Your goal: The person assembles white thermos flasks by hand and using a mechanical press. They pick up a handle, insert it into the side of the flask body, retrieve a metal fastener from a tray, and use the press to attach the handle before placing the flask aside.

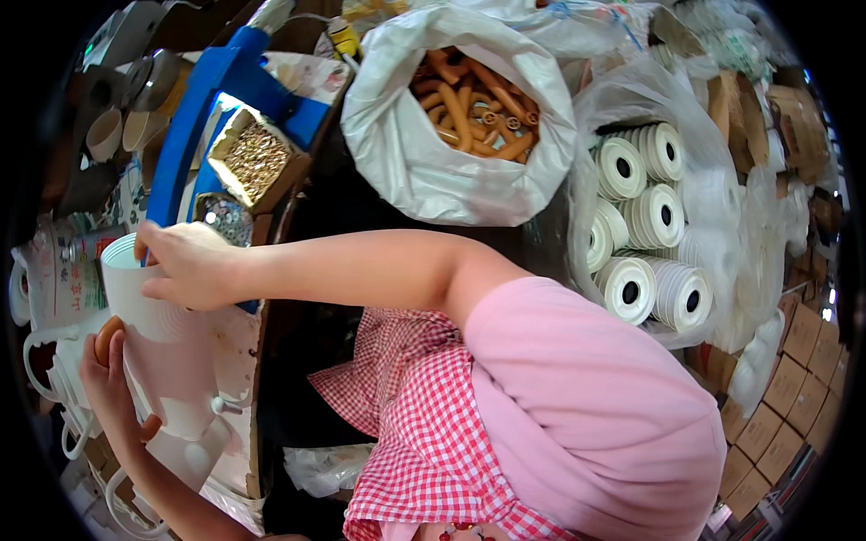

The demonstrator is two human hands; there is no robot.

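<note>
While both hands close on one workpiece at 9 o'clock, the larger stock lies idle around it. A white sack [424, 171] at 12 o'clock stands open on a heap of orange tubes [474, 108]. At 2 to 3 o'clock a clear bag [722, 194] holds stacked white reels [645, 216]. A blue frame [207, 99] runs along 11 o'clock, with a cardboard box of small brass-coloured parts [255, 160] leaning against it.

The white ribbed cylinder [135, 302] stands near the left edge of the tabletop [239, 361], well apart from the sack and the reels. The step in hand appears to be steadying or seating this cylinder. Any further move would call for a firm hold on its rim while the lower hand works.

The right hand [185, 266] reaches across from 3 o'clock; its fingers are curled narrow over the cylinder's upper rim and grip it. The left hand [106, 379] comes up from 7 o'clock and lies against the cylinder's lower side, with a short orange piece [105, 338] at its thumb. Its fingers are mostly hidden behind the cylinder, so their opening cannot be told.
</note>
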